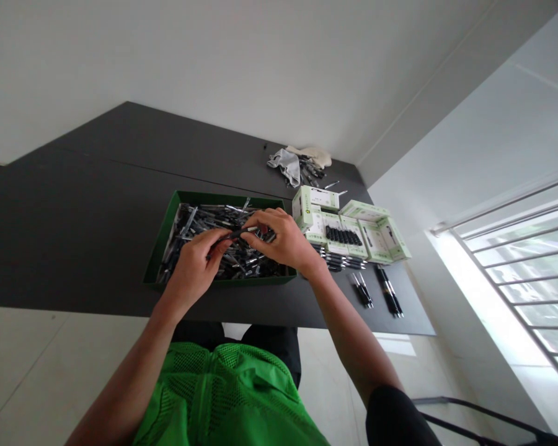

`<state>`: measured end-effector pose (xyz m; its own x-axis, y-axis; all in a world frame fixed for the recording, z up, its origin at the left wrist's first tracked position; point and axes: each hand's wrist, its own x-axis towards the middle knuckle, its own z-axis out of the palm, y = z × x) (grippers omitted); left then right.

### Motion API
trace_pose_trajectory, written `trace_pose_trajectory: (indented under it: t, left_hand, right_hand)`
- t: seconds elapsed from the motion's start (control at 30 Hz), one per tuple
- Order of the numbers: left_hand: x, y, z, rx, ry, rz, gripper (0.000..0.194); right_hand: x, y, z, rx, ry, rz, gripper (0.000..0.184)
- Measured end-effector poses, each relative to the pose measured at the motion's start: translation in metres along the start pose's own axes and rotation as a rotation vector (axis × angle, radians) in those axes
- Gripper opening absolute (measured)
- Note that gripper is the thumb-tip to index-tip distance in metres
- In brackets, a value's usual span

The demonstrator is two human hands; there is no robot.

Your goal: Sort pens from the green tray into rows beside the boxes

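A dark pen (235, 235) is held crosswise between my two hands, above a green box (166, 238) full of loose pens (204, 218). My left hand (199, 257) pinches the pen's left end between thumb and fingers. On the other end, my right hand (279, 236) grips with thumb and forefinger, close to a pale section of the pen. Part of the pen is hidden behind the fingers, so its full shape does not show.
Right of the green box stand small white-green cartons (376, 241), with a row of black pens (343, 236) on them. Pen parts (363, 291) and longer pens (389, 292) lie near the right edge. Gloves (287, 164) rest by a pen pile at the back, near the wall.
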<state>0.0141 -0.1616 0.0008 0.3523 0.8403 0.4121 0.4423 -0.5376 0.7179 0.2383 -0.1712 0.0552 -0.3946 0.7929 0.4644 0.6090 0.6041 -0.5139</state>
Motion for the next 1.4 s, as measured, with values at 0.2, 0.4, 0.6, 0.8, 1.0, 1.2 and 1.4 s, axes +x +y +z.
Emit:
trace_pose_trajectory:
  t: [0.2, 0.4, 0.6, 0.8, 1.0, 1.2, 1.4]
  left_hand:
    - [-0.001, 0.000, 0.001, 0.033, -0.018, 0.053, 0.030]
    - [0.000, 0.001, 0.003, 0.049, -0.036, 0.091, 0.029]
    - [0.000, -0.001, 0.003, 0.046, -0.041, 0.054, 0.028]
    - [-0.001, -0.003, 0.004, 0.051, -0.052, 0.078, 0.028]
    - [-0.001, -0.003, 0.004, 0.044, -0.065, 0.111, 0.025]
    - [-0.001, -0.003, 0.004, 0.041, -0.061, 0.133, 0.026]
    - [-0.002, -0.004, 0.005, 0.052, -0.047, 0.178, 0.028]
  right_hand:
    - [-0.003, 0.001, 0.001, -0.143, -0.036, 0.031, 0.031]
    - [-0.005, -0.002, 0.002, -0.165, -0.111, 0.100, 0.061]
    - [-0.009, -0.013, -0.008, -0.122, -0.121, 0.074, 0.015]
    - [-0.009, -0.007, -0.002, -0.205, -0.101, 0.038, 0.021]
    - [-0.010, -0.007, 0.002, -0.212, -0.097, 0.125, 0.051]
    - [-0.012, -0.017, -0.009, -0.186, -0.148, 0.090, 0.013]
    - [-0.012, -0.017, -0.003, -0.273, -0.188, 0.196, 0.050]
